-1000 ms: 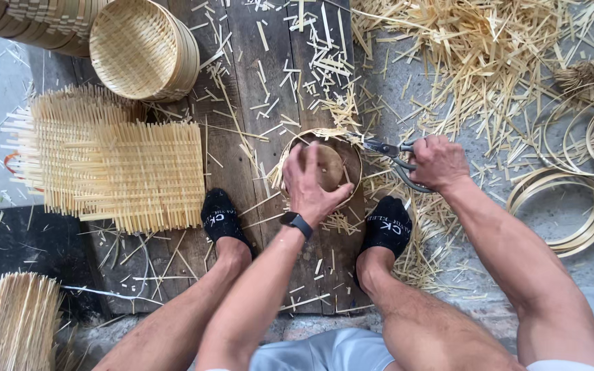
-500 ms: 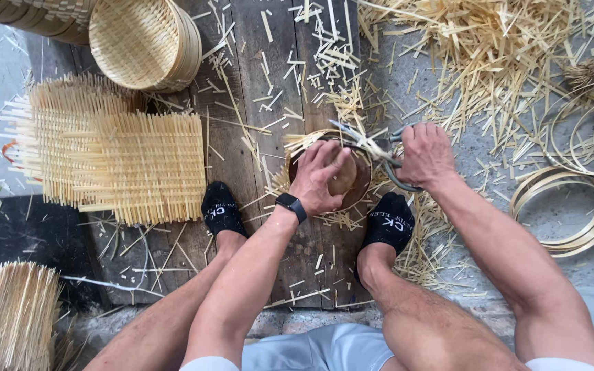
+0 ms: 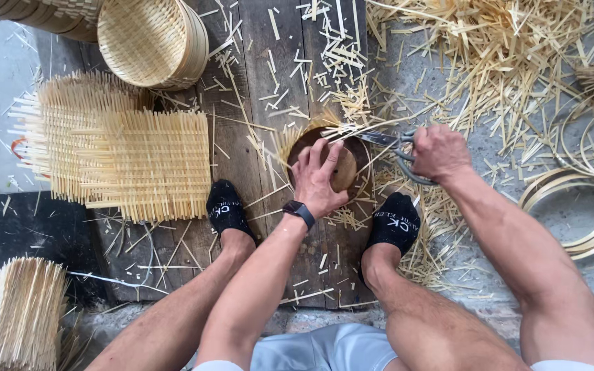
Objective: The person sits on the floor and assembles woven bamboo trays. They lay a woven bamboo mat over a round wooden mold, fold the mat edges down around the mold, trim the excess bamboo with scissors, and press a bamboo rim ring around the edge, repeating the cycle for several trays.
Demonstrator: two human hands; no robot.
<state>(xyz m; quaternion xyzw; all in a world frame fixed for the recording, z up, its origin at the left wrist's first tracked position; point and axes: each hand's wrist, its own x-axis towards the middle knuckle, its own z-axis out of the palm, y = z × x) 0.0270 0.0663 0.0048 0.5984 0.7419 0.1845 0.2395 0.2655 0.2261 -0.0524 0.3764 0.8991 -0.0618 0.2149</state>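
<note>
Your hands trim a woven bamboo piece on a round block.

Your left hand [image 3: 319,180] lies flat with fingers spread, pressing a small woven bamboo mat [image 3: 297,141] onto a round brown wooden form [image 3: 342,165] that sits on the dark plank board [image 3: 269,75] between your black-socked feet. Your right hand [image 3: 440,152] is closed through the loops of metal shears [image 3: 388,141]; their long axis runs nearly level, blades pointing left toward the form's upper rim, where pale splint ends fan out. To the left lie flat square woven mats [image 3: 122,158] with bristling edges, a round woven basket [image 3: 149,41] above them, and bamboo hoops [image 3: 575,206] at the right among scattered straw-coloured offcuts.
</note>
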